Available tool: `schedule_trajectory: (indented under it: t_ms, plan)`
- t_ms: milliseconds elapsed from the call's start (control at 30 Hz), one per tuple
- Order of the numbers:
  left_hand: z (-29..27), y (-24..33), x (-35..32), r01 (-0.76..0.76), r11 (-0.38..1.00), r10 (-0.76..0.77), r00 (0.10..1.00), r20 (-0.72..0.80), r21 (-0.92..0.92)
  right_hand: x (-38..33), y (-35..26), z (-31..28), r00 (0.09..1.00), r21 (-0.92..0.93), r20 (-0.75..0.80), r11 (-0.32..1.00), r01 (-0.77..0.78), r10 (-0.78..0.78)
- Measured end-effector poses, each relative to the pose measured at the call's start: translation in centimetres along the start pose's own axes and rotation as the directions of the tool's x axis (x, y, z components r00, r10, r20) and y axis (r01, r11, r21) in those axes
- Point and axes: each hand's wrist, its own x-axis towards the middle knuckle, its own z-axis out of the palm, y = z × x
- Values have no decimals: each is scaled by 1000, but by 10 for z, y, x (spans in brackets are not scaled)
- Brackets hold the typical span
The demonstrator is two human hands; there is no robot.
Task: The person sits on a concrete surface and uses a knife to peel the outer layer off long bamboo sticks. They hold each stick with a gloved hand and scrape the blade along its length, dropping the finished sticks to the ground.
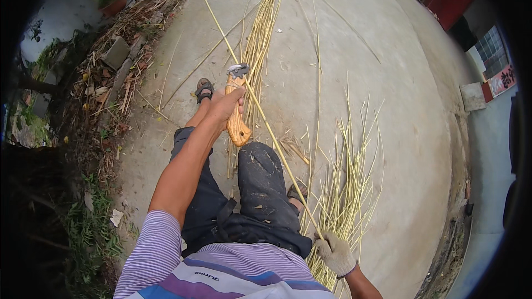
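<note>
My bare left hand [223, 106] is closed round the pale wooden handle of a hand tool [238, 128] with a short grey metal head at its top end. A long thin yellowish cane [272, 134] passes by the metal head and slants down to the right across my knee. It seems to touch the head, but the exact contact is too small to make out. My right hand [336, 254], in a whitish knitted glove, grips the cane near its lower end, beside my right hip. The cane's far end reaches up to the top left.
A bundle of long canes [262, 39] lies on the concrete floor [410, 149] ahead of my legs. To my right is another heap of thin canes [349, 182]. Bricks, sticks and rubble [116, 52] line the left edge, with a potted plant [113, 5] behind.
</note>
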Motion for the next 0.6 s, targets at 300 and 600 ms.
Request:
schedule_trajectory:
  t_ms: [300,600]
  plan:
    - [48,-54,-71,3,999,1,996,87,-36,172,-124,15,973,14,-66,975,222,-221]
    - [-97,27,26,34,999,-35,999,-19,-22,-9,-51,-1,982,-280,189,957,79,-26]
